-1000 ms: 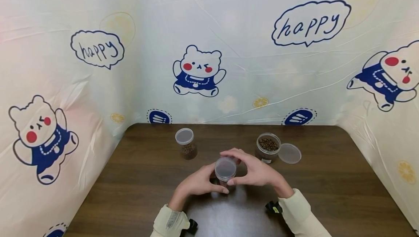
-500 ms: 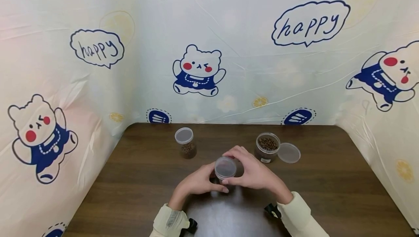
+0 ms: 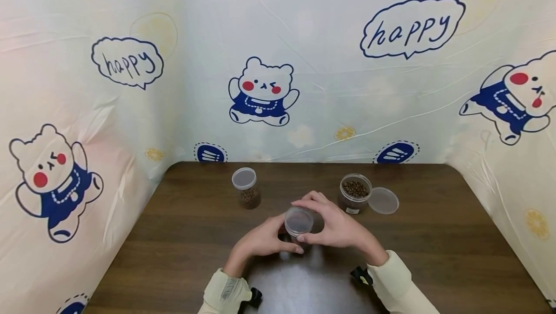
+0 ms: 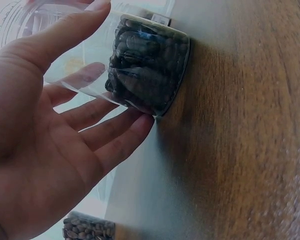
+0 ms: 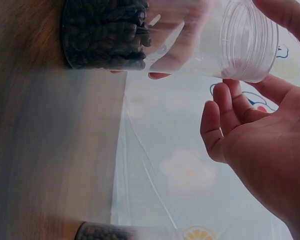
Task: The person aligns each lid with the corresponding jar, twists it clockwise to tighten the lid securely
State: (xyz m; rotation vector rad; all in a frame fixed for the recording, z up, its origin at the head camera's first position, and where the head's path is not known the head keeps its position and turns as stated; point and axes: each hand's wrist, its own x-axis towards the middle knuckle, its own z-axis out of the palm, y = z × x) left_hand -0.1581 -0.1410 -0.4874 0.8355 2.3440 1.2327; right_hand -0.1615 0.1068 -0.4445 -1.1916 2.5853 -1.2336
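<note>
A clear plastic jar (image 4: 145, 65), partly filled with dark coffee beans, stands upright on the table between both hands. My left hand (image 3: 266, 239) grips its body, thumb on the near side and fingers around the far side. At the top, my right hand (image 3: 338, 225) holds the rim of the translucent lid (image 3: 298, 220) between thumb and fingers. In the right wrist view, the lid (image 5: 262, 42) sits on the jar's ridged neck, and the remaining right fingers curl in the air beside it. How tightly the lid sits cannot be told.
Behind on the left stands a lidded jar (image 3: 249, 197) of brown beans. At the back right is an uncovered jar (image 3: 353, 203) full of beans, with a loose round lid (image 3: 384, 201) lying beside it on the wooden table (image 3: 434, 246). A printed curtain (image 3: 330, 106) surrounds the table.
My right hand's thumb and fingers have shifted slightly along the lid's edge. My left hand and the jar stay in place.
</note>
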